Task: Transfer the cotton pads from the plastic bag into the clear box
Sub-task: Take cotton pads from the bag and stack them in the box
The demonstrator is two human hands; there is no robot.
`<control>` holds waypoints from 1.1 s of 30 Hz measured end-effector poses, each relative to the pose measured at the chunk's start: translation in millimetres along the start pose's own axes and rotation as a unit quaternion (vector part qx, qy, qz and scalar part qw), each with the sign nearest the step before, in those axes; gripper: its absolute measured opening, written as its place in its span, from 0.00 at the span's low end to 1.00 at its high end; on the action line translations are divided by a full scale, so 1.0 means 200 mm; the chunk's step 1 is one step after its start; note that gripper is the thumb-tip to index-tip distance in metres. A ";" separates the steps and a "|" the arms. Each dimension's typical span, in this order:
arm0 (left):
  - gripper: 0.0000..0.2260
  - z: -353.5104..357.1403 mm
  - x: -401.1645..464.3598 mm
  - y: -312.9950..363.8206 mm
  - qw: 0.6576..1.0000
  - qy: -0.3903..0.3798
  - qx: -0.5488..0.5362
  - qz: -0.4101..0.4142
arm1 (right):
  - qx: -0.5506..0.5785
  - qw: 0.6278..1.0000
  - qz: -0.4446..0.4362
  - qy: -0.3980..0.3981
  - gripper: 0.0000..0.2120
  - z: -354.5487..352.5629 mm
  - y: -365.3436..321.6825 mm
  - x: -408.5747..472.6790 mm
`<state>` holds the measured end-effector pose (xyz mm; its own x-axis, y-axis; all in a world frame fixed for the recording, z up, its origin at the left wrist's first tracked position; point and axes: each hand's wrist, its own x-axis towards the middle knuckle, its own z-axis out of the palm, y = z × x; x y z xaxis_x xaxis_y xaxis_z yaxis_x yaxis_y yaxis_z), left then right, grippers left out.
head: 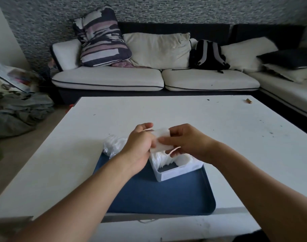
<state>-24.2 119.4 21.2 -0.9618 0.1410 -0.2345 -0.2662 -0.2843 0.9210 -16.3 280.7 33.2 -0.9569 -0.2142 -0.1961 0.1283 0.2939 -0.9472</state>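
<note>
Both hands (164,144) pinch cotton pads (162,141), half hiding the clear box (177,172).

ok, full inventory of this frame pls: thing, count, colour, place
cotton pads: one stack, white, held over the box; more inside the box
clear box: 1, clear, far right of tray
plastic bag: 1, clear, tray's far left corner, behind the left hand
tray: 1, dark blue, near edge of table
table: 1, white, centre
small cylinder: 1, brownish, far right of table
sofa: 1, white cushions on dark frame, behind table
cushions: several, striped, cream, dark, on sofa
backpack: 1, black and grey, on sofa
left hand: 1, grips the stack
right hand: 1, grips the stack
</note>
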 end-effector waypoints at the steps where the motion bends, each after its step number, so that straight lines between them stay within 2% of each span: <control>1: 0.22 -0.01 0.00 -0.01 0.998 -0.006 0.064 0.010 | -0.004 0.999 0.022 0.023 0.14 -0.02 0.00 0.01; 3: 0.20 -0.04 0.02 -0.04 0.963 -0.003 0.262 0.059 | -0.040 0.990 0.079 0.106 0.12 -0.06 0.02 0.03; 4: 0.20 -0.06 0.02 -0.05 0.924 -0.011 0.370 0.095 | -0.080 0.980 0.110 0.143 0.12 -0.09 0.04 0.05; 5: 0.19 -0.08 0.02 -0.07 0.871 -0.026 0.472 0.133 | -0.131 0.968 0.141 0.160 0.13 -0.10 0.06 0.06; 7: 0.16 -0.11 0.02 -0.11 0.760 -0.077 0.619 0.182 | -0.221 0.948 0.185 0.134 0.14 -0.10 0.10 0.09; 8: 0.15 -0.12 0.02 -0.13 0.722 -0.102 0.658 0.187 | -0.254 0.941 0.192 0.114 0.15 -0.09 0.12 0.09; 9: 0.14 -0.12 0.02 -0.15 0.700 -0.123 0.680 0.180 | -0.284 0.934 0.194 0.096 0.15 -0.07 0.13 0.10; 13: 0.12 -0.15 0.03 -0.22 0.630 -0.181 0.742 0.141 | -0.431 0.880 0.176 0.096 0.17 -0.01 0.21 0.15; 16: 0.10 -0.17 0.04 -0.24 0.616 -0.189 0.754 0.127 | -0.487 0.846 0.185 0.117 0.18 0.00 0.23 0.16; 20: 0.10 -0.17 0.03 -0.24 0.605 -0.183 0.759 0.156 | -0.546 0.807 0.153 0.167 0.13 0.02 0.25 0.16; 22: 0.10 -0.17 0.04 -0.24 0.609 -0.191 0.754 0.153 | -0.557 0.800 0.149 0.167 0.12 0.03 0.28 0.17; 25: 0.08 -0.18 0.07 -0.24 0.631 -0.210 0.735 0.129 | -0.503 0.837 0.146 0.160 0.17 -0.01 0.27 0.17; 27: 0.07 -0.18 0.08 -0.23 0.635 -0.226 0.729 0.120 | -0.448 0.874 0.092 0.161 0.14 -0.05 0.21 0.16; 29: 0.08 -0.18 0.08 -0.22 0.640 -0.232 0.722 0.122 | -0.377 0.920 0.046 0.096 0.06 -0.03 0.15 0.13; 30: 0.08 -0.19 0.08 -0.22 0.640 -0.229 0.723 0.122 | -0.362 0.930 0.057 0.032 0.07 -0.01 0.13 0.11; 32: 0.08 -0.19 0.08 -0.22 0.650 -0.215 0.721 0.112 | -0.402 0.901 0.145 -0.081 0.10 0.06 0.13 0.07; 33: 0.07 -0.20 0.08 -0.22 0.659 -0.208 0.715 0.106 | -0.433 0.877 0.185 -0.101 0.10 0.07 0.15 0.08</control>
<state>-30.6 96.3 -34.9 -0.7881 0.5741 -0.2221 0.4894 0.8031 0.3398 -24.1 272.7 -1.6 -0.8144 -0.0893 -0.5733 0.0916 0.9559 -0.2790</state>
